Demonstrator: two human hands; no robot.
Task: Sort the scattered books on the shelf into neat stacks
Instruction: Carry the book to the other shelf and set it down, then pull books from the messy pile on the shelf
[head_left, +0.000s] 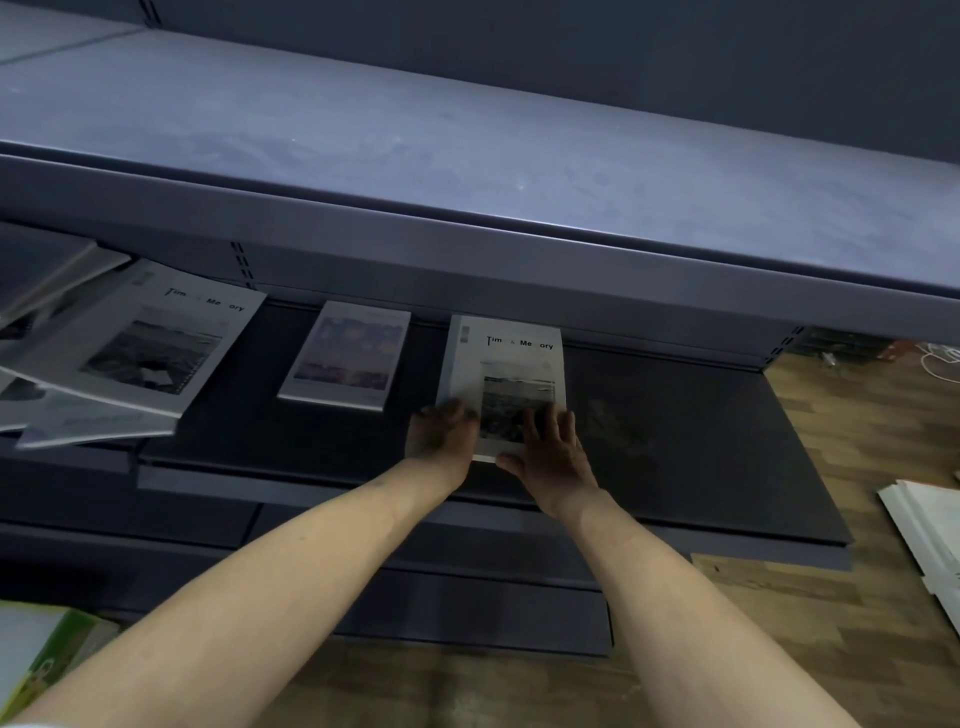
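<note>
Right now both hands are on one book (501, 374), the white "Time & Memory" copy lying flat on the dark shelf (675, 431) at the centre of the frame. The left hand (441, 431) curls over its lower left corner, and the right hand (550, 441) lies across its lower right part with fingers spread fairly straight and the thumb at the near edge. By my reading, the step in hand is squaring or seating this book as the base of a stack. Next, a hand would need to fetch a matching copy and lay it edge to edge on top. Counting: one small book (345, 356) with a coloured cover lies alone just left of centre, apart from the held one; a loose heap (104, 364) at the left edge holds at least three overlapping books, the top one (150, 343) another "Time & Memory". More papers (924, 525) lie on the floor at right.
</note>
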